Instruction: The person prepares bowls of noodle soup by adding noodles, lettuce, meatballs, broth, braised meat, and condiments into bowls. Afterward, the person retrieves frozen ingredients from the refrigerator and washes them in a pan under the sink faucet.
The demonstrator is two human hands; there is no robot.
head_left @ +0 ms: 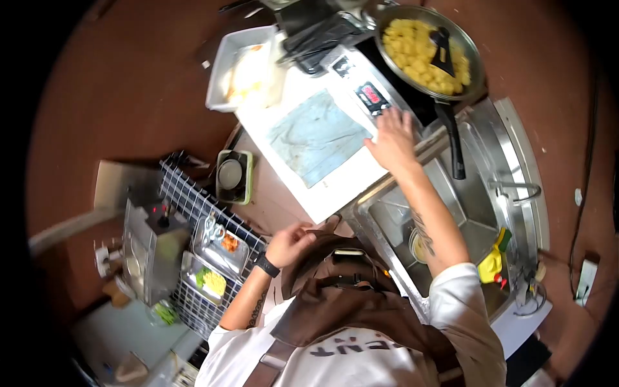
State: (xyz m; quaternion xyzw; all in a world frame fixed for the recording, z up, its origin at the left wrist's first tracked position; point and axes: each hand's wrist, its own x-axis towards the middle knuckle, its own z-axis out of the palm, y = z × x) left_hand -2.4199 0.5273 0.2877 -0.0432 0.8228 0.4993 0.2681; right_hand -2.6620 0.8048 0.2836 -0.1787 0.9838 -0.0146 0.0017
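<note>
My right hand (393,142) rests with outstretched fingers on the control panel of an induction cooker (356,80), near its lit red display (371,95). On the cooker sits a frying pan (477,71) full of yellow cubed food (409,55), with a black spatula (442,51) lying in it. Its black handle (455,145) points towards the sink. A pale blue cloth (319,135) is spread on the white board (309,203) left of that hand. My left hand (288,246), wearing a black wristband, hovers empty by my brown apron, fingers loosely bent and thumb apart.
A metal sink (380,213) with a bowl (420,245) and a yellow bottle (491,266) lies to the right. At the left, a wire rack (193,184) carries metal trays (203,278) of chopped food. A white plastic tub (222,71) stands at the board's far end.
</note>
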